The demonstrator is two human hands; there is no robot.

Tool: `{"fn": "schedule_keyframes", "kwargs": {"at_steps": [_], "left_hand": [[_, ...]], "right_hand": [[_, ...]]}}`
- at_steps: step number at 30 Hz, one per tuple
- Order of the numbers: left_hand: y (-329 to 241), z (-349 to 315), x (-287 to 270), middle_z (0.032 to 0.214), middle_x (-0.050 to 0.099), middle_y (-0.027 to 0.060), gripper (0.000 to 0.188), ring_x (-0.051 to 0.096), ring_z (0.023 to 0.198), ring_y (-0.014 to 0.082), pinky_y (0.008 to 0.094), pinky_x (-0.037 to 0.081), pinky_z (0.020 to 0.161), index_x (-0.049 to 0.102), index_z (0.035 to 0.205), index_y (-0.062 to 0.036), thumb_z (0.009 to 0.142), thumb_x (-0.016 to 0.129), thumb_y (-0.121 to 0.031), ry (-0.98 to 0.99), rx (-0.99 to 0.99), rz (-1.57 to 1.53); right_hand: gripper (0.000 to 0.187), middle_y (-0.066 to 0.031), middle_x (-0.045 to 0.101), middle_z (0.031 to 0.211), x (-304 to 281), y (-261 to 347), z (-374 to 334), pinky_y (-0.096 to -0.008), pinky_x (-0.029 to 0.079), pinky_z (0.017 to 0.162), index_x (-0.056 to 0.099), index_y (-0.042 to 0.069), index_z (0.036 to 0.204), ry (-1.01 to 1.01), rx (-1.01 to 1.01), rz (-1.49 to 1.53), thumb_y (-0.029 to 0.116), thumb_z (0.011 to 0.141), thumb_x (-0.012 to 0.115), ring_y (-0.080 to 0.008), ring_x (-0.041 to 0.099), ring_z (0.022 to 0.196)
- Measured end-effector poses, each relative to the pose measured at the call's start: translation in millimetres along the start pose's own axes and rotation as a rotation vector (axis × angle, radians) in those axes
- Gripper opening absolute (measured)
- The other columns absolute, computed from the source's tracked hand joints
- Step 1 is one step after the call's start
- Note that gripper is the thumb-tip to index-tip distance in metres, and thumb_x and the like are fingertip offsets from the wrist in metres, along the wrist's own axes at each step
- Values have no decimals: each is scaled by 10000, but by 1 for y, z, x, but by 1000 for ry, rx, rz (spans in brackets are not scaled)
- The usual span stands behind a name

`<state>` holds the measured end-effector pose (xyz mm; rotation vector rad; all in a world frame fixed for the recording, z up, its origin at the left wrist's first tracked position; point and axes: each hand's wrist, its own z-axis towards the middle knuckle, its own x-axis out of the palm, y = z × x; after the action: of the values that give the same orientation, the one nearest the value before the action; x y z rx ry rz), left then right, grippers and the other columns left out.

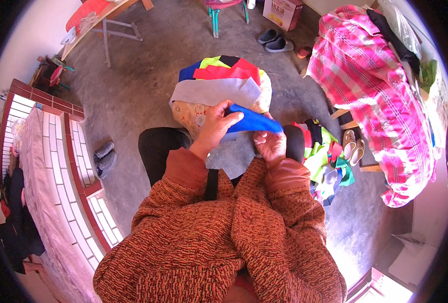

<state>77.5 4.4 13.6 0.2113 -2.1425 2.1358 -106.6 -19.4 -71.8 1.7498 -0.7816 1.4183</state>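
Hands (215, 126) hold blue cloth (254, 121) between them.

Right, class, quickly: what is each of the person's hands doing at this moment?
Left hand: closed, holding the left end of the blue cloth.
Right hand: closed, holding the same cloth's right end.

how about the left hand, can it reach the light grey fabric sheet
Probably yes: the grey sheet lies mostly uncovered just beyond the left hand, which is pinching a bright blue cloth strip.
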Motion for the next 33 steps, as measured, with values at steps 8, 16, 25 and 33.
{"fn": "schedule_keyframes", "kwargs": {"at_steps": [8,16,25,33], "left_hand": [[-4,47,-22,894,525,-1,214,488,828,58,217,418,734,496,1034,-41,839,585,-33,-62,160,102],[-33,123,-9,1119,543,34,422,512,1004,110,266,402,908,435,1266,-37,861,554,-35,12,282,-30],[49,187,-94,1067,629,145,490,589,1029,291,367,461,866,526,1148,-87,679,666,-79,-311,171,825],[48,184,-115,957,661,97,535,641,877,269,371,501,777,546,1114,-119,612,728,-134,-324,86,975]], "right_hand": [[186,-37,569,672,11,-4,1,-221,323,434,590,99,1023,-91,23,-42,217,884,553,-103,414,501],[102,-18,532,629,-11,0,5,-218,249,387,546,111,921,-242,192,-166,208,892,531,-84,367,455],[101,-12,520,653,-12,-6,7,-227,271,412,545,122,930,-244,202,-187,216,902,520,-91,380,488],[110,0,486,628,-1,-4,9,-202,264,388,535,116,885,-326,204,-281,226,897,531,-78,360,464]]}}
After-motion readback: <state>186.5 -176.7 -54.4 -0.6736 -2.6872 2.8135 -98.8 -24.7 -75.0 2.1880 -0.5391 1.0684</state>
